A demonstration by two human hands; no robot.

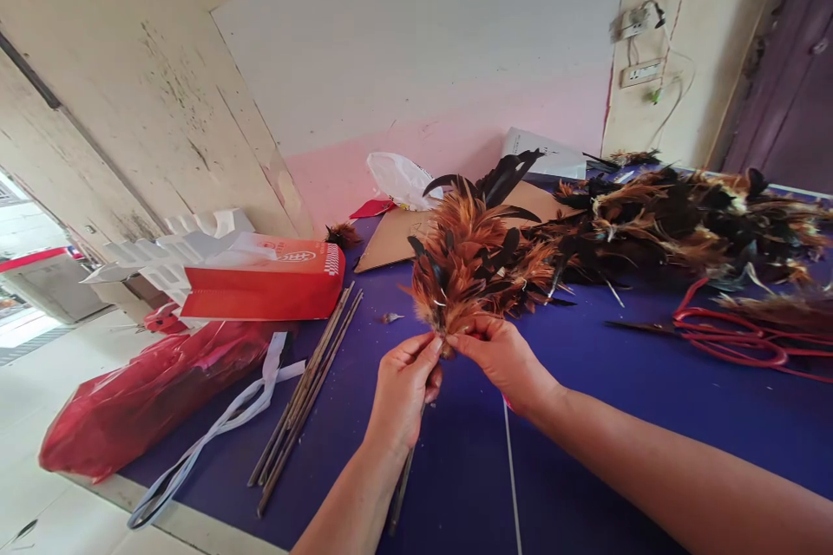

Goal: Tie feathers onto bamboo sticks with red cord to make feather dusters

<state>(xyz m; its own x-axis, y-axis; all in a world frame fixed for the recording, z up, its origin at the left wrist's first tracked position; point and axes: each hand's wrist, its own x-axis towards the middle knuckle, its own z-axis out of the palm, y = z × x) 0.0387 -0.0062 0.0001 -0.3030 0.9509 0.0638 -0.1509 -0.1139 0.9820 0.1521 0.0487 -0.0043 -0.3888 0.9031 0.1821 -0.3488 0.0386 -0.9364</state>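
Note:
A feather duster (455,264) with brown and black feathers stands up from my two hands, its thin stick pointing down toward me. My left hand (407,381) is closed round the base of the feathers and the top of the stick. Beside it, my right hand (504,360) pinches the lowest feathers between thumb and fingers. The fingertips of both hands nearly meet there, and they hide the join of feathers and stick. Behind the duster, a large heap of loose feathers (677,221) spreads to the right.
Several thin sticks (309,399) lie left on the blue table (579,468), next to a white strap (225,425). Farther left are a red plastic bag (156,399) and a red-and-white paper bag (266,290). Scissors (690,329) with red handles lie right. Cardboard (390,238) lies behind.

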